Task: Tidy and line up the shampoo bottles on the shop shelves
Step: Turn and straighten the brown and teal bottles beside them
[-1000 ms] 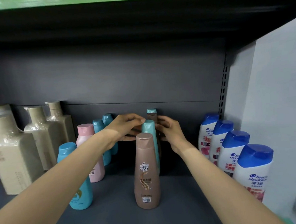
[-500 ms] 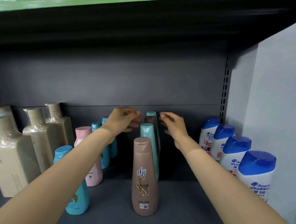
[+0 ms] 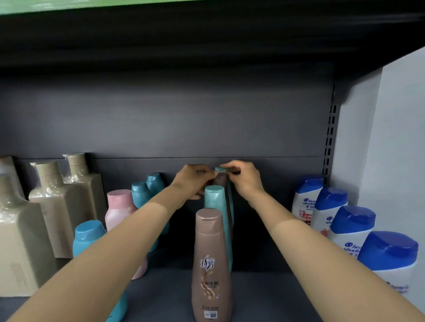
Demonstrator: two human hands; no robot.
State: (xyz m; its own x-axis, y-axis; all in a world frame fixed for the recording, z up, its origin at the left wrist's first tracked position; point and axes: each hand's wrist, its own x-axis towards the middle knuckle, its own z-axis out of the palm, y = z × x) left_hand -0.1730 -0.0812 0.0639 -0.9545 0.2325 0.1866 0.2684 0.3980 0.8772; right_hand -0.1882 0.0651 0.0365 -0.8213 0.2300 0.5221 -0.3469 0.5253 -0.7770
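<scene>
A middle row of slim bottles runs front to back on the dark shelf (image 3: pixel 165 308): a brown bottle (image 3: pixel 210 271) at the front, a teal bottle (image 3: pixel 214 200) behind it, a brown one mostly hidden, and a rear teal bottle (image 3: pixel 220 170) at the back. My left hand (image 3: pixel 192 180) and my right hand (image 3: pixel 244 177) reach in from either side and pinch the cap of the rear teal bottle with curled fingers. How the bottles behind the front two stand is largely hidden.
Left of the middle row stand blue bottles (image 3: pixel 87 236) and a pink bottle (image 3: pixel 119 210). Large beige wrapped bottles (image 3: pixel 15 232) fill the far left. White bottles with blue caps (image 3: pixel 350 223) line the right, beside a grey side wall (image 3: pixel 403 151).
Both hands moved deeper into the shelf, from the second teal bottle's cap back to the rear teal bottle's cap, and closed in on it.
</scene>
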